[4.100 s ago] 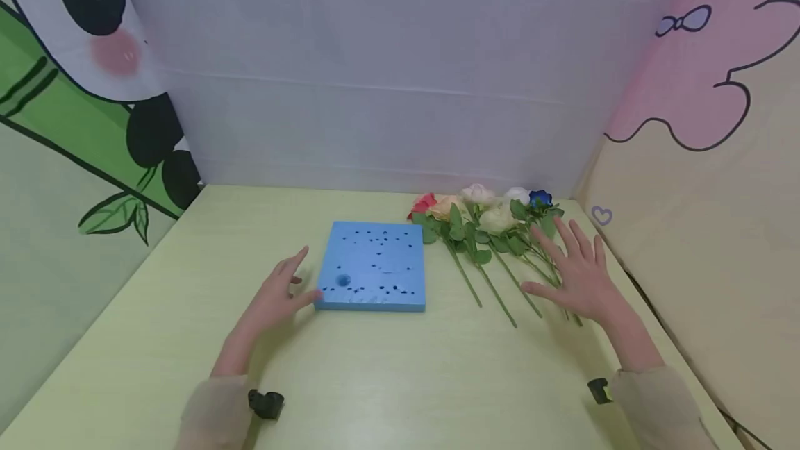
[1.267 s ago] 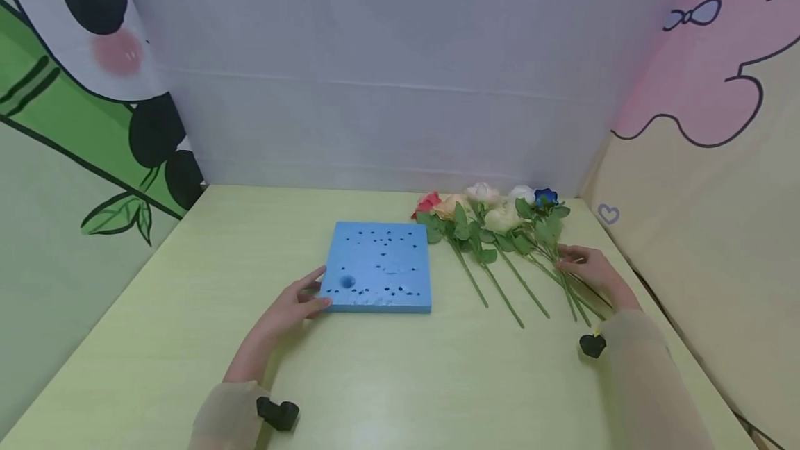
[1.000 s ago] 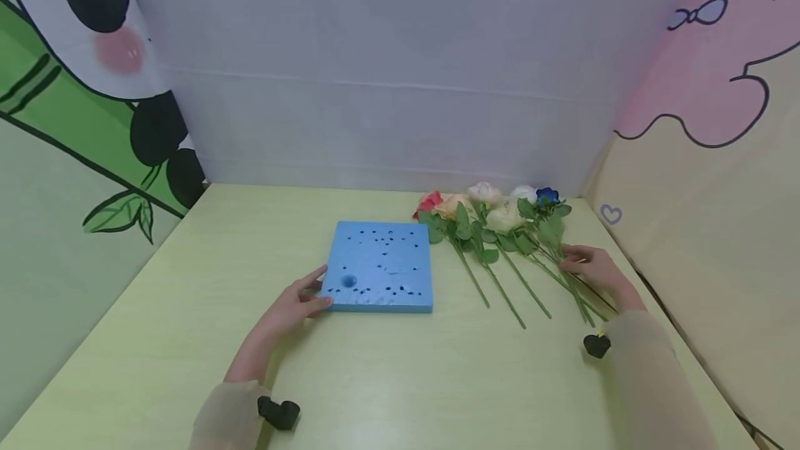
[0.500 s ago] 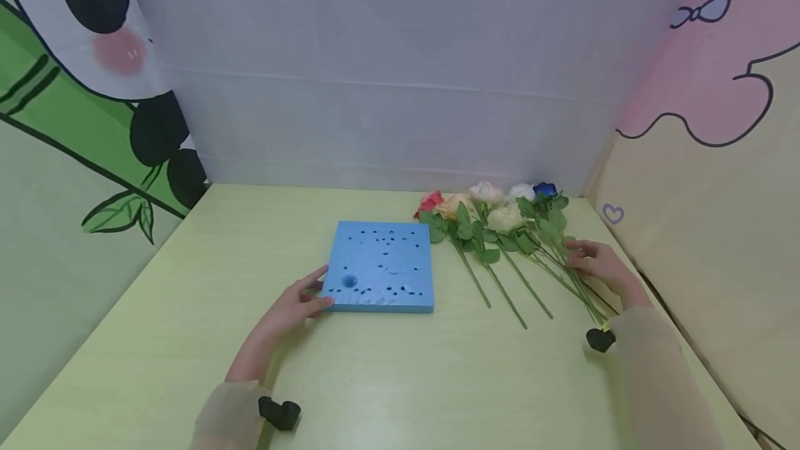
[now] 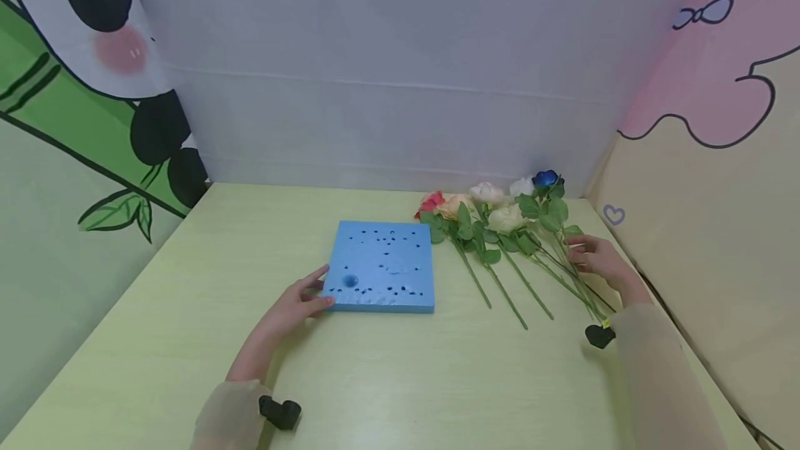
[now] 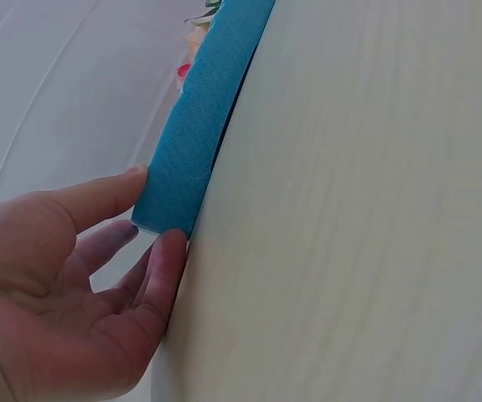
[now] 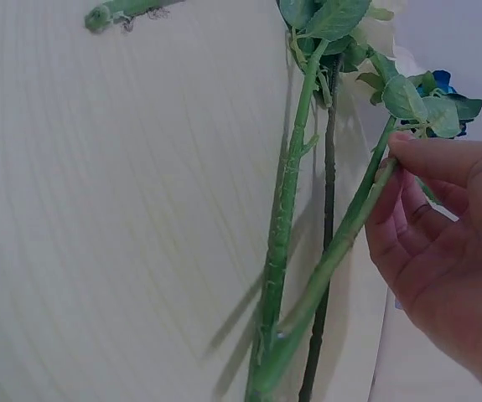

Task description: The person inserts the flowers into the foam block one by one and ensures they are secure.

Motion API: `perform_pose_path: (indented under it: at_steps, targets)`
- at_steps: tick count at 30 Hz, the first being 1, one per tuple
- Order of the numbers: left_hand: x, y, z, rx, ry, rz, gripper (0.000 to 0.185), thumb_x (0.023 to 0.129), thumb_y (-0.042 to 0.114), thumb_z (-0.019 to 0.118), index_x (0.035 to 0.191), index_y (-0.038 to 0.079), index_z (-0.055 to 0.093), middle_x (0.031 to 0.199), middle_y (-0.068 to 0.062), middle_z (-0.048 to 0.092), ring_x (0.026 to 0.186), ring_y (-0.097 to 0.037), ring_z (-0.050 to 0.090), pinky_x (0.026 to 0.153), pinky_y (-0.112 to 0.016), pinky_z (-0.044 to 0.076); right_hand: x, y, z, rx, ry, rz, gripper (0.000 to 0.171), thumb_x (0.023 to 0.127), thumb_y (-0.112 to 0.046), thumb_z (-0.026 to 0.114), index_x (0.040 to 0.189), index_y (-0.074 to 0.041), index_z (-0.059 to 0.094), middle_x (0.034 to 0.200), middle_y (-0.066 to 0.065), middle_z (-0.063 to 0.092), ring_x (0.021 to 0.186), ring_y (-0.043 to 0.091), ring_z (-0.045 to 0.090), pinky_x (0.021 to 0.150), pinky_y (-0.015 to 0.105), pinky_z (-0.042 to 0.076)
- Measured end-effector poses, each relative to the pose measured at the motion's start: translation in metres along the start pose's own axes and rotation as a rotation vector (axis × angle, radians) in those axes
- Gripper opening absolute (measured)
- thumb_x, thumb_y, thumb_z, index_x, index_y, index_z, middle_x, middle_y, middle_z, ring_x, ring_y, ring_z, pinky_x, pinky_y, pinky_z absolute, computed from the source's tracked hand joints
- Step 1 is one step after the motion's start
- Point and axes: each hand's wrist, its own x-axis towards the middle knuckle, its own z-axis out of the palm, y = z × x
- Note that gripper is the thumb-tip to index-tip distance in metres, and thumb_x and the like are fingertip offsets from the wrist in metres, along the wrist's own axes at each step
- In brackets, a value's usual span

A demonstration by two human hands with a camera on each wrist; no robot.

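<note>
pale green surface (image 5: 400, 380), walled by a white sheet at the back and cartoon panels at both sides.

right hand (image 5: 596, 260): fingers (image 7: 408, 180) curled round the stem of the blue rose (image 5: 546, 178), pinching it between thumb and fingertips. in the wrist view the stem runs slanted from the fingers down toward the surface, its lower end by the other stems; whether that end touches the surface cannot be told. the bloom stands higher than the other blooms, at the far right of the row, close to the back sheet.

left hand (image 5: 290, 307): fingers (image 6: 106, 197) nearly straight and slightly spread, thumb on top of the near left corner of the foam block (image 5: 382, 266), other fingers against its side edge. no curl around the block; the hand rests against it.

foam block: blue, square, flat on the surface, left of centre, its top pitted with small holes and one wider dent near the left hand.

just right of the block lie the remaining roses (image 5: 481, 214), stems pointing toward the person, blooms toward the back sheet: red, peach, pink, cream and white. their stems lie just left of the right hand, leaves overlapping.

beige sleeves cover both forearms, each with a small black device at the wrist (image 5: 279, 412).
</note>
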Motion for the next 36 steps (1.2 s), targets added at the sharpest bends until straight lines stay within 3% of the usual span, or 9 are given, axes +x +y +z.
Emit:
perform_pose_path:
  at_steps: [5, 10, 28, 36]
  targets:
    - [0.0, 0.0, 0.001, 0.002, -0.007, -0.002, 0.073, 0.096, 0.03, 0.064, 0.158, 0.021, 0.026, 0.148, -0.022, 0.043, 0.118, -0.033, 0.057, 0.084, -0.035, 0.05, -0.001, -0.001, 0.0, 0.049, -0.006, 0.014, 0.049, 0.101, -0.01, 0.053, 0.14, 0.013, 0.036, 0.106, -0.002, 0.058, 0.086, -0.002, 0.058, 0.077, 0.019, 0.054]
    - [0.0, 0.001, 0.001, 0.0, -0.005, -0.013, 0.072, 0.096, 0.029, 0.064, 0.158, 0.022, 0.026, 0.148, -0.021, 0.042, 0.118, -0.033, 0.057, 0.085, -0.036, 0.05, 0.002, 0.001, 0.0, 0.06, -0.005, 0.009, 0.047, 0.1, -0.01, 0.054, 0.138, 0.011, 0.037, 0.104, -0.006, 0.056, 0.086, -0.002, 0.057, 0.077, 0.02, 0.054]
    - [0.0, 0.002, 0.0, -0.001, 0.0, -0.009, 0.072, 0.096, 0.028, 0.064, 0.157, 0.02, 0.027, 0.147, -0.022, 0.044, 0.116, -0.031, 0.059, 0.085, -0.036, 0.05, 0.001, -0.006, 0.0, 0.029, 0.033, -0.038, 0.04, 0.101, -0.014, 0.053, 0.134, 0.005, 0.04, 0.101, -0.006, 0.056, 0.089, 0.003, 0.057, 0.078, 0.022, 0.052]
    - [0.0, 0.003, 0.001, -0.006, 0.004, -0.011, 0.072, 0.096, 0.028, 0.064, 0.157, 0.02, 0.027, 0.146, -0.021, 0.044, 0.115, -0.03, 0.059, 0.088, -0.037, 0.051, 0.007, -0.009, 0.009, -0.031, 0.046, -0.099, 0.038, 0.099, -0.009, 0.057, 0.13, 0.009, 0.048, 0.099, 0.006, 0.06, 0.081, 0.003, 0.057, 0.069, 0.023, 0.052]
